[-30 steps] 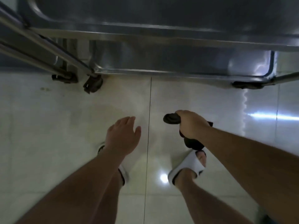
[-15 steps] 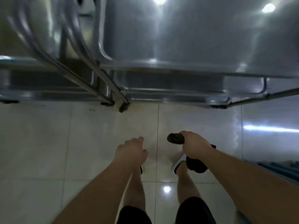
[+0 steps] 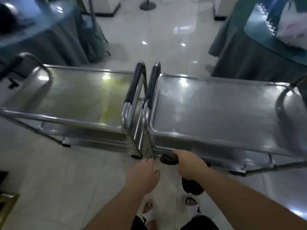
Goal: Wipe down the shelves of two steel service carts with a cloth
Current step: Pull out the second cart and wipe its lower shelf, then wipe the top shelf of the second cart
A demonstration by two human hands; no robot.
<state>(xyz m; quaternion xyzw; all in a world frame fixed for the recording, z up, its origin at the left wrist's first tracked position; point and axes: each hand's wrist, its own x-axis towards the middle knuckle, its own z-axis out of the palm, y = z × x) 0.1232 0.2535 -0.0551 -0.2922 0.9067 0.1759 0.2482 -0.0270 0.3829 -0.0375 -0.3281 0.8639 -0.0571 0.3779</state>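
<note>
Two steel service carts stand side by side in front of me, handles meeting in the middle. The left cart (image 3: 79, 97) has a yellowish sheen on its top shelf; the right cart (image 3: 221, 110) has a grey top shelf. My right hand (image 3: 189, 166) grips a dark cloth (image 3: 168, 159), one end poking out toward the carts and the other hanging below the fist. It is just in front of the right cart's lower shelf edge. My left hand (image 3: 142, 176) hangs beside it with loosely curled fingers, holding nothing, near the carts' legs.
Round tables draped in dark green cloth stand behind the carts at left (image 3: 41, 34) and right (image 3: 259, 52). A white bag (image 3: 292, 29) lies on the right table. A pale tiled floor (image 3: 58, 188) surrounds me. A stand base (image 3: 147, 5) sits far back.
The view has lifted from the floor and lower shelves to both carts' top shelves. My hands have come closer to the carts. The right hand still holds the cloth.
</note>
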